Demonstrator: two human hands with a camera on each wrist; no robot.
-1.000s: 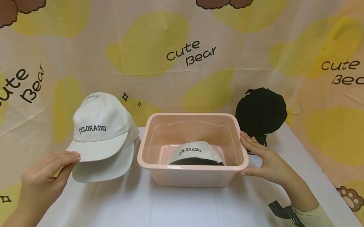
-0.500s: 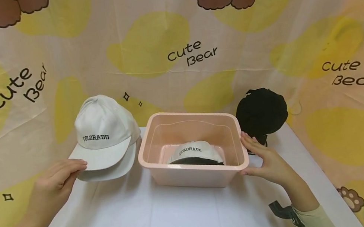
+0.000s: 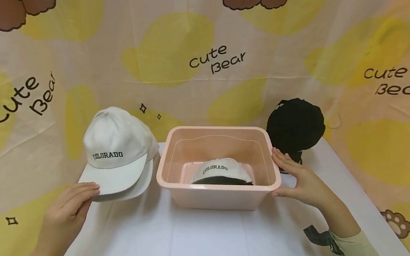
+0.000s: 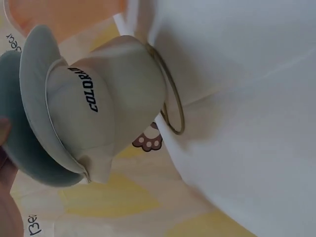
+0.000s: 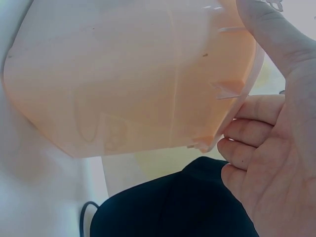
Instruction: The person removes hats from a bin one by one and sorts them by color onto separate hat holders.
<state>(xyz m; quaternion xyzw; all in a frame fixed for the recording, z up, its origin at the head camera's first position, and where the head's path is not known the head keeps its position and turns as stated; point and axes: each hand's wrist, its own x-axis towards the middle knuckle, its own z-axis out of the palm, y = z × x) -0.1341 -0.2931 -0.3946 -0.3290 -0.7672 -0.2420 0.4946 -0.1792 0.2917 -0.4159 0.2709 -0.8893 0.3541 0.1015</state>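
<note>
My left hand point(image 3: 64, 213) pinches the brim of a white baseball cap point(image 3: 110, 132) lettered COLORADO. Beneath it sits a second white cap, whose lower brim point(image 3: 144, 184) peeks out in the head view. In the left wrist view this lower cap point(image 4: 98, 98) also bears the lettering, and a wire loop point(image 4: 175, 98) shows under it. My right hand point(image 3: 302, 180) rests against the right end of a pink plastic bin point(image 3: 213, 201), fingers along the rim and thumb near the front corner. Inside the bin lies another white COLORADO cap point(image 3: 215, 169), dark under its brim.
A black cap point(image 3: 295, 124) stands at the back right behind my right hand, with a dark wire loop point(image 5: 86, 212) under it in the right wrist view. Everything is on a white-covered table point(image 3: 203, 246), against a printed cloth backdrop point(image 3: 166, 52).
My left hand has moved rightward and slightly down, lowering the upper white cap so its brim sits closer to the one below. My right hand and the bin stay in place.
</note>
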